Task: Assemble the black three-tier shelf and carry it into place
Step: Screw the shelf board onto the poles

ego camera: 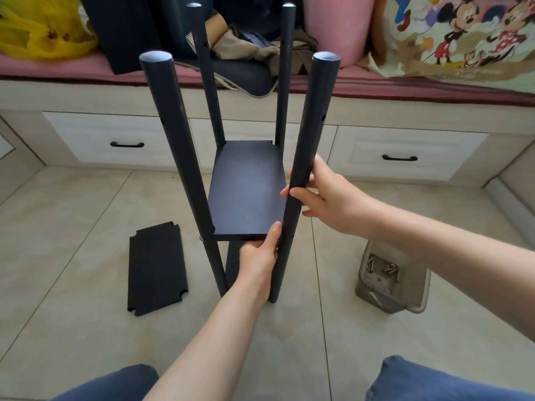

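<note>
Two hands hold the black shelf (176, 146) mid-frame: right hand (327, 204) curled round the near right post (312, 125), left hand (259, 253) pinching the front edge of the board (246, 186).

1. Built-in bench (86, 94) runs along the back, pale wood-look drawers underneath, a black left handle (126, 145) and a right handle (399, 158) on two of them
2. Dusty pink mat (72, 68) covers the bench top
3. Crumpled yellow plastic bag (43, 33) sits at the far left of the mat
4. Flat black panel (121, 30) stands just right of the bag, can't tell what it is
5. Dark grey cushion (246, 76) with striped trim hangs a bit over the bench edge, beige cloth (240, 47) heaped on it
6. Pink rounded thing (333, 27) further right, then cartoon-mouse print fabric (463, 39) at the far right
7. Floor (72, 227) is big glossy beige tiles
</note>
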### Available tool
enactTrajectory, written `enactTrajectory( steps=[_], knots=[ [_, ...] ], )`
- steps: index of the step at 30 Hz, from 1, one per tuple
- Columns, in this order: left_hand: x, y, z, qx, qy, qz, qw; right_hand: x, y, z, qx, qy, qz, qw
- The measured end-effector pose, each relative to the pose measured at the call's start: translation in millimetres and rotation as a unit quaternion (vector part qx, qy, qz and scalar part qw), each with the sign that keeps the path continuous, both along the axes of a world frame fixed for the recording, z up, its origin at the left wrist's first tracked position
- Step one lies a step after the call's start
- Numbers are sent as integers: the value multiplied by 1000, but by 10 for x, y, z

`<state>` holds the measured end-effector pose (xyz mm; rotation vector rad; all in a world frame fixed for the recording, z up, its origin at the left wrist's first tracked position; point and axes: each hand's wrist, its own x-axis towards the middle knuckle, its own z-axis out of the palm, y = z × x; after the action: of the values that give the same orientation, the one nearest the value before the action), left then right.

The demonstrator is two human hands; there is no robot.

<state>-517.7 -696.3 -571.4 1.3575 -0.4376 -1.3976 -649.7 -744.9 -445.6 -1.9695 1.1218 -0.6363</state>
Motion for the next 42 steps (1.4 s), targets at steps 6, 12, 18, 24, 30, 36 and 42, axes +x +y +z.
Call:
enactTrajectory(
  steps=[6,12,18,24,30,36,42],
  knots=[
    [25,-111,-97,3,-9,-3,1000,-25,-120,-2,13,10,23,1000],
    [10,-131,-109,5,-11,5,1000,-30,-145,-24,28,-10,27,999],
    [-49,-174,-63,8,-12,13,1000,-44,-137,-11,18,1,8,1000],
    [-81,-196,10,32,3,4,999,-68,-154,-6,16,11,4,1000],
    [-47,-170,47,36,-5,-12,999,-45,-156,8,17,13,14,1000],
    [-52,-108,124,29,-11,-19,999,-23,-137,26,9,8,16,1000],
    [-78,-76,165,5,-27,-23,999,-298,-145,4,54,-20,-2,998]
  ],
)
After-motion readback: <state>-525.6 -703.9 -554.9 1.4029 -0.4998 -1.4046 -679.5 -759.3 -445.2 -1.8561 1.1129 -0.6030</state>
